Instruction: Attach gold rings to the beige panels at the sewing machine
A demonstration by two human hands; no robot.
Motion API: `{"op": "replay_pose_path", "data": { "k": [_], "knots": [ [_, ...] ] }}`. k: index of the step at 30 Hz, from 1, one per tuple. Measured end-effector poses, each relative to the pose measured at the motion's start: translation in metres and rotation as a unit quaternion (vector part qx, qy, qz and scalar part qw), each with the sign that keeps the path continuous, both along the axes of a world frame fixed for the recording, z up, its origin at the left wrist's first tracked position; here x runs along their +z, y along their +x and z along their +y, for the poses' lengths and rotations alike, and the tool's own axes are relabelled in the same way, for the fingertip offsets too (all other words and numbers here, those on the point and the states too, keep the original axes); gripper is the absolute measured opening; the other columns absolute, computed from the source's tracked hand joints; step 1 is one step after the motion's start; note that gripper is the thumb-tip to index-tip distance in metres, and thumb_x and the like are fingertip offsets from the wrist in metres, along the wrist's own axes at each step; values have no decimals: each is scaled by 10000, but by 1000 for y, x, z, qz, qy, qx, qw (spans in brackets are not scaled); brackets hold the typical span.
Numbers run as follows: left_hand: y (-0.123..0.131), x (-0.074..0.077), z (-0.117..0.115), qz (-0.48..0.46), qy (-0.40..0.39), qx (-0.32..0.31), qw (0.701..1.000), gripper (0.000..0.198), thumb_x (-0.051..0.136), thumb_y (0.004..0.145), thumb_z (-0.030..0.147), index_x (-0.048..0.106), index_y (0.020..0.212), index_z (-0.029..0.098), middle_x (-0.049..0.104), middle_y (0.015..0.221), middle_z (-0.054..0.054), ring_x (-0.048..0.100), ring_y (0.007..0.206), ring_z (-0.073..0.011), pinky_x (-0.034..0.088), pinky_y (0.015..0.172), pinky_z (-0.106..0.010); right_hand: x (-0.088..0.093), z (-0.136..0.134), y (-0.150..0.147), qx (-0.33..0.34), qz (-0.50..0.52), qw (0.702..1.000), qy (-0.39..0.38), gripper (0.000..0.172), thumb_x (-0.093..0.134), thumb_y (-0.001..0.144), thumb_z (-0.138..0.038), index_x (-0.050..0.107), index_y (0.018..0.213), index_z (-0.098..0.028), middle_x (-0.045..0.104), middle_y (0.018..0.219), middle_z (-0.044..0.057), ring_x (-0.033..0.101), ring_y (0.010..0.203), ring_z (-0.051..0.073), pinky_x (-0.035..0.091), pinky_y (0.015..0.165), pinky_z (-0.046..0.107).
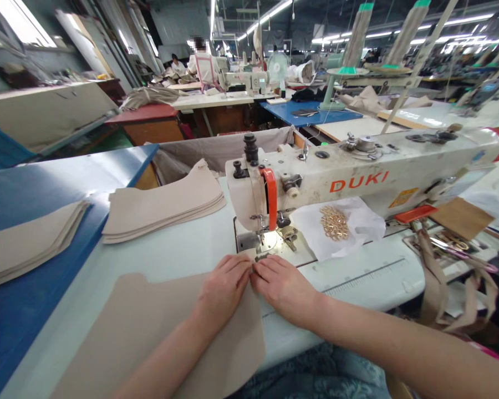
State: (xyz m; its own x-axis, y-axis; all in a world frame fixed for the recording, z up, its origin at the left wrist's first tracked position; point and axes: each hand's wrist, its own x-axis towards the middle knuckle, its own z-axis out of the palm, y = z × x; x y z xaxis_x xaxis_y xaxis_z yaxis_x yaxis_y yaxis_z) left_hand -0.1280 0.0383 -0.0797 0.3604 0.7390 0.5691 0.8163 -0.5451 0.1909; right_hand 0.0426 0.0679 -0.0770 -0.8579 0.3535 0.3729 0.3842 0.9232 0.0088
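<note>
A large beige fabric panel (162, 316) lies flat on the pale sewing table, its narrow upper end reaching the white sewing machine (316, 166). My left hand (227, 288) rests over that end with its fingers closed on the edge. Beside it, my right hand (285, 288) has bent fingers pinched on the same edge, and the fingertips of both hands nearly meet. They are just in front of the lit needle plate (270, 241). Exactly what lies under the fingertips is hidden.
Gold-coloured metal rings (335, 223) sit on a white cloth (370, 221) beside the needle. Stacked beige panels (162, 205) lie at left, more (33, 244) on a blue table (25, 332). Scissors (461, 252) and beige straps (434, 282) are at right. People work farther back.
</note>
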Motion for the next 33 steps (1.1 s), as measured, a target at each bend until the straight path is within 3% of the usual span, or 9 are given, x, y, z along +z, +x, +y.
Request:
{"op": "replay_pose_path", "data": {
  "k": [10, 15, 24, 33],
  "knots": [
    [11, -5, 27, 19, 14, 19, 1000, 255, 398, 927, 158, 635, 834, 154, 691, 852, -67, 610, 792, -178, 541, 745, -326, 0, 29, 13, 7, -18, 1000, 5, 93, 546, 885, -143, 616, 934, -106, 616, 941, 87, 530, 908, 211, 399, 921, 357],
    [13, -6, 41, 17, -6, 14, 1000, 272, 381, 929, 161, 633, 827, 155, 690, 850, -72, 614, 799, -184, 538, 755, -339, 3, 41, 15, -7, -34, 999, -12, 89, 550, 893, -163, 608, 947, -122, 623, 983, 85, 537, 928, 211, 431, 814, 336],
    [12, -3, 48, 16, 9, 13, 1000, 268, 382, 938, 186, 630, 842, 154, 690, 841, -71, 616, 799, -185, 533, 753, -325, 1, 48, 16, -14, -12, 1000, 4, 135, 495, 924, -176, 605, 985, -125, 637, 1077, 101, 570, 877, 199, 433, 805, 329],
    [9, -4, 50, 10, 11, 14, 1000, 277, 385, 932, 189, 644, 837, 156, 694, 819, -76, 616, 764, -194, 541, 712, -332, -1, 50, 15, -10, 7, 1000, 8, 140, 476, 925, -155, 608, 960, -127, 655, 1015, 88, 575, 893, 196, 440, 823, 326]
  ]
}}
